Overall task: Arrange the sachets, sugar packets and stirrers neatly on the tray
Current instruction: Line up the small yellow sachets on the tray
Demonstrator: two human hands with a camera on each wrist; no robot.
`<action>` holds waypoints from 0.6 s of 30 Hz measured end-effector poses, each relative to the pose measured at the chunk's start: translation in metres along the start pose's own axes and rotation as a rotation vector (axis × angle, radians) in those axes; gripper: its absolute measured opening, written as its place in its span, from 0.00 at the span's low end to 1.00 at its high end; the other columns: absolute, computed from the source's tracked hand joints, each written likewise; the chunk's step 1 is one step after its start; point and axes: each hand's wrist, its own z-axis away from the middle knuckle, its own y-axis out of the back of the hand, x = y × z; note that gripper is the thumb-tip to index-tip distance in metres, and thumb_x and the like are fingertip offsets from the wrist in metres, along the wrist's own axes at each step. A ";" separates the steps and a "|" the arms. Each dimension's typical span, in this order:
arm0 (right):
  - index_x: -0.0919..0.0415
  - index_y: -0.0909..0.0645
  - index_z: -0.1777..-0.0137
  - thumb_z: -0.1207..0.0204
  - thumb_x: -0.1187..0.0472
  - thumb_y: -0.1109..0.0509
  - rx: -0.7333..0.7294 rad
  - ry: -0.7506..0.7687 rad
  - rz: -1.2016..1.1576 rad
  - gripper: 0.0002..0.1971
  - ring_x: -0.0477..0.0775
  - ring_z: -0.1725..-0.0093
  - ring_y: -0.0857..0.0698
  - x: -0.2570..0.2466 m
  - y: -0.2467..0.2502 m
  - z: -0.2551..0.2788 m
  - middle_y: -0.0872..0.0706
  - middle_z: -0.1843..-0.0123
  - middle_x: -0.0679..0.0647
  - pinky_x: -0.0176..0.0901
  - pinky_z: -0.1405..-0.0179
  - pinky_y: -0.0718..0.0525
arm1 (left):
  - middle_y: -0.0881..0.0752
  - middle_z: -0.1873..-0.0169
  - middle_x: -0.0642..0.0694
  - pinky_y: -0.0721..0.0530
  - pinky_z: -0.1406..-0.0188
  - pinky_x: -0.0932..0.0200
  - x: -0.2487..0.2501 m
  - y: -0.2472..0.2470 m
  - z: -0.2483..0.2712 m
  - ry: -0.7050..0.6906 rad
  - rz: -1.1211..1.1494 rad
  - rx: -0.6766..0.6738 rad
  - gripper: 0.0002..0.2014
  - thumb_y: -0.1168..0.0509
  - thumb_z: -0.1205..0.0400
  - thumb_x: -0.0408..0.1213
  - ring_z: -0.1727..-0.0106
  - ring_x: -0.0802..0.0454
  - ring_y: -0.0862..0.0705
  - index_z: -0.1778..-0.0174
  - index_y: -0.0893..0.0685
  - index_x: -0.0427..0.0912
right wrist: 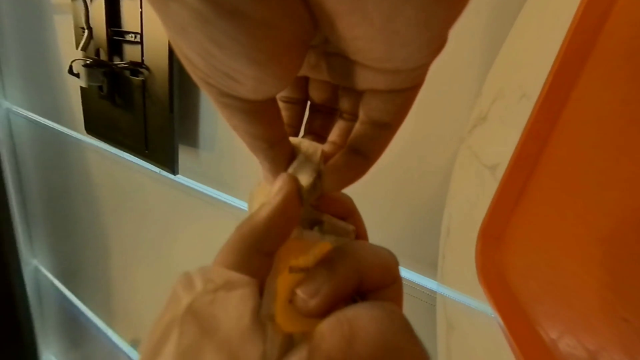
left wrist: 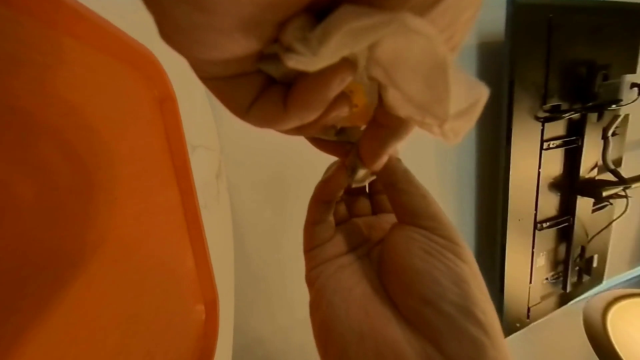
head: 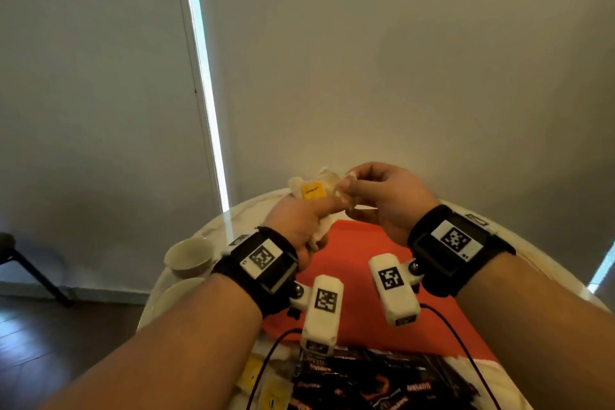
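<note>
A bundle of tea bags (head: 312, 191) is gripped by the left hand (head: 296, 226); one bag is pinched by the right hand (head: 382, 196) above the orange tray (head: 359, 243).

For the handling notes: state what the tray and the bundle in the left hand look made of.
Tray: likely moulded plastic, orange, smooth with a soft sheen and a raised rounded rim. Bundle gripped by the left hand: thin, white, gauzy and crumpled like tea-bag paper, with a yellow paper tag.
</note>
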 end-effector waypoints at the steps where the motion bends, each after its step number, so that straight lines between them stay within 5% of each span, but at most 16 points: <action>1: 0.62 0.17 0.53 0.23 0.69 0.23 -0.017 -0.003 0.000 0.05 0.53 0.63 0.12 -0.003 -0.002 -0.002 0.12 0.60 0.57 0.47 0.61 0.11 | 0.26 0.73 0.46 0.37 0.85 0.66 0.003 0.002 -0.001 -0.002 0.002 0.024 0.14 0.18 0.25 0.36 0.77 0.55 0.33 0.55 0.18 0.41; 6: 0.61 0.16 0.34 0.29 0.70 0.22 -0.157 -0.124 0.024 0.22 0.56 0.50 0.10 -0.014 -0.005 -0.012 0.10 0.46 0.60 0.51 0.55 0.09 | 0.24 0.73 0.48 0.34 0.87 0.66 0.020 0.018 -0.006 -0.043 0.054 0.043 0.16 0.21 0.21 0.33 0.79 0.57 0.30 0.40 0.16 0.37; 11: 0.62 0.14 0.42 0.25 0.75 0.25 -0.105 -0.039 0.080 0.14 0.57 0.52 0.10 -0.017 -0.009 -0.022 0.10 0.49 0.59 0.50 0.55 0.09 | 0.24 0.72 0.47 0.32 0.86 0.65 0.018 0.028 -0.014 -0.038 0.033 0.074 0.18 0.22 0.21 0.31 0.77 0.56 0.31 0.37 0.17 0.34; 18: 0.64 0.13 0.48 0.23 0.65 0.22 0.007 -0.029 -0.012 0.06 0.51 0.58 0.14 -0.001 -0.014 -0.032 0.11 0.55 0.57 0.47 0.56 0.09 | 0.27 0.74 0.47 0.35 0.88 0.67 0.012 0.029 -0.026 -0.047 0.134 0.091 0.09 0.22 0.21 0.33 0.80 0.57 0.34 0.54 0.18 0.42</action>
